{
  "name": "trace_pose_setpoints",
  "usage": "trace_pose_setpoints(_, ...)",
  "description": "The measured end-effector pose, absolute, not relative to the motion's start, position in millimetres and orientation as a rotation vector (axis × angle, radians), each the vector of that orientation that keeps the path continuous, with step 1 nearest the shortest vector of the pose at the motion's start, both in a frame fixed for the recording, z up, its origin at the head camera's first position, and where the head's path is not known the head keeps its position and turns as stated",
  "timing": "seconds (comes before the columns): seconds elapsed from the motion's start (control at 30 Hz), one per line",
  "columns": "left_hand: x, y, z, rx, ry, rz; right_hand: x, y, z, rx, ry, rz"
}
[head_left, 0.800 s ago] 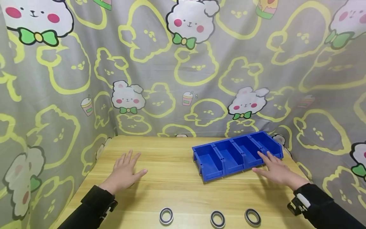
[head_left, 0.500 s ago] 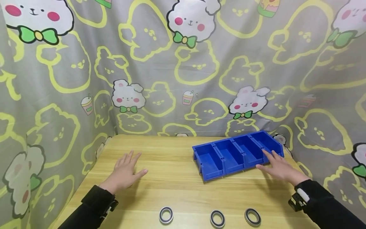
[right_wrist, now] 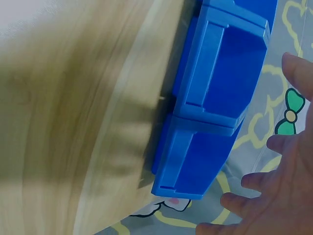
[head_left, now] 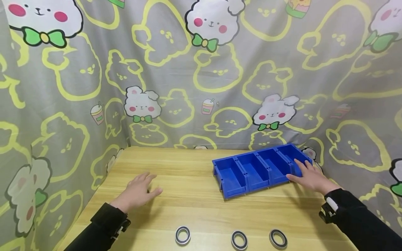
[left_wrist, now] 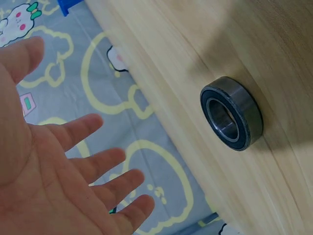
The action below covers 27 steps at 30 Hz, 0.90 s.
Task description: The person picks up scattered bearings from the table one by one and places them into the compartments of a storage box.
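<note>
My left hand hovers over the left part of the wooden table, holding nothing. In the left wrist view its fingers spread loosely, apart from a bearing on the wood. At the right, my right hand overlaps the front of the rightmost compartment of a blue four-part bin. The right wrist view shows its fingers spread beside the bin, with nothing in them. Along the near edge of the head view lie three ring bearings with black seals: left, middle and right.
The bin stands slanted at the back right of the wooden table. A grey curtain with yellow outlines and white cartoon animals hangs behind the table and along both sides.
My right hand has moved slightly right and away from me, along the bin's front. The left hand's fingers have bent a little more. Bin and bearings stay put.
</note>
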State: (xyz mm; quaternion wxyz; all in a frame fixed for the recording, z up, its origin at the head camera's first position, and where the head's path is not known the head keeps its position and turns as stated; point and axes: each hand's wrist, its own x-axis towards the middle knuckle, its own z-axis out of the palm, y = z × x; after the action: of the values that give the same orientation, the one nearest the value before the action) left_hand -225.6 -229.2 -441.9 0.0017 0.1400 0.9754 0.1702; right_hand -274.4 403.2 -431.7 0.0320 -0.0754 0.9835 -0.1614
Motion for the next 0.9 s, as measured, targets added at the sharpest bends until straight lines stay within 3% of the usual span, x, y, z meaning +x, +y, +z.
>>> trace_pose_setpoints(0.9, -229, -230, -450, 0.408, 2.917, 0.541, -333, 441, -433, -0.154, 3.050, -0.368)
